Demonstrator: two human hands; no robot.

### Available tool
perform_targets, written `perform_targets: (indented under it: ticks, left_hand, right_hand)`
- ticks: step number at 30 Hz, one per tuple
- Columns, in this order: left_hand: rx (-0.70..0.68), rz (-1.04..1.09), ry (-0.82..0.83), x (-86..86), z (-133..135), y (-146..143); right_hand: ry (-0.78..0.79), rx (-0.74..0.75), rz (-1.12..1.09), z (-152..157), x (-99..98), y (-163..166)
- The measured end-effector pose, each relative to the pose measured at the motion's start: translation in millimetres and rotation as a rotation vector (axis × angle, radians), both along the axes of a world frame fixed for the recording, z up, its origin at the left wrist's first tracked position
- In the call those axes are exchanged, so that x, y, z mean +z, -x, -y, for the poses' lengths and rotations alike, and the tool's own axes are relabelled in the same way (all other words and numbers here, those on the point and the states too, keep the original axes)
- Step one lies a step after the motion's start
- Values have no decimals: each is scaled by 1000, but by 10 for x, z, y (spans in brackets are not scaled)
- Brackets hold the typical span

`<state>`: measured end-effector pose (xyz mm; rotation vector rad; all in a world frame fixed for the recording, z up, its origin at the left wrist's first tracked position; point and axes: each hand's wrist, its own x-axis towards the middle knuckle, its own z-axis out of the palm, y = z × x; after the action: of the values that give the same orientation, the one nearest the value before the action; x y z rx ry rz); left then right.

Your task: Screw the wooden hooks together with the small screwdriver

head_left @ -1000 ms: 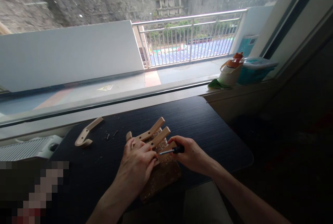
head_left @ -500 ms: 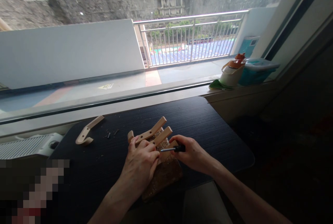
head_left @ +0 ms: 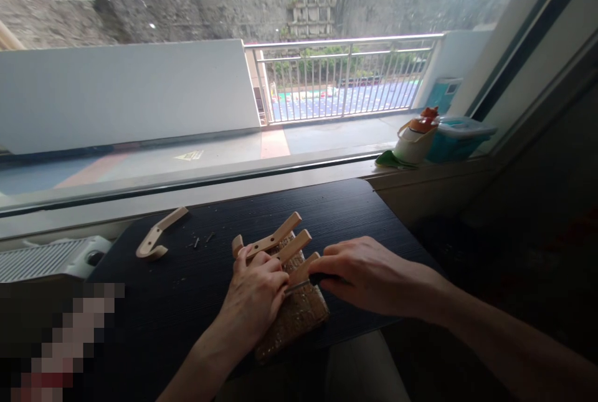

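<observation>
My right hand [head_left: 374, 274] is closed round the black handle of a screwdriver [head_left: 322, 278]. Its metal shaft points left toward my left fingers, and the tip is hidden there. My left hand [head_left: 256, 287] bends over pale wooden hooks, gripping and pressing them against a brown, rough-looking slab [head_left: 299, 321]. Three hooks lie side by side across the slab: a far one [head_left: 283, 230] with dark holes, a middle one [head_left: 295, 245], and a near one [head_left: 303, 269] beside the screwdriver. My left fingers cover parts of them.
Another wooden hook [head_left: 150, 240] lies at the left of the black table [head_left: 196, 302], near small screws [head_left: 196, 242]. A window sill runs behind, holding a white bottle [head_left: 413, 145], a green item [head_left: 392, 159] and a teal box [head_left: 458, 140]. A radiator [head_left: 56, 257] stands left.
My right hand has turned over the screwdriver handle, knuckles now up, forearm further right and higher. The screwdriver tilts more. My left hand stays nearly in place on the hooks.
</observation>
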<state>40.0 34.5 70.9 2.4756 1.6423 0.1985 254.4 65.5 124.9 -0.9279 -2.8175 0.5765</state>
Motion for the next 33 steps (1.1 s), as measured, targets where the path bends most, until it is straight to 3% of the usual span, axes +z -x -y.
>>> perform_targets:
  ticks: [4, 16, 28, 33]
  left_hand:
    - [2, 38, -16, -21, 6, 3]
    - [7, -7, -27, -37, -5, 6]
    - [-7, 20, 15, -8, -4, 9]
    - [-14, 56, 4, 16, -4, 7]
  right_hand:
    - [-100, 24, 62, -45, 24, 111]
    - [-179, 99, 103, -69, 30, 230]
    - [-293, 276, 262, -44, 152, 422]
    - [-340, 422, 198, -120, 188, 548]
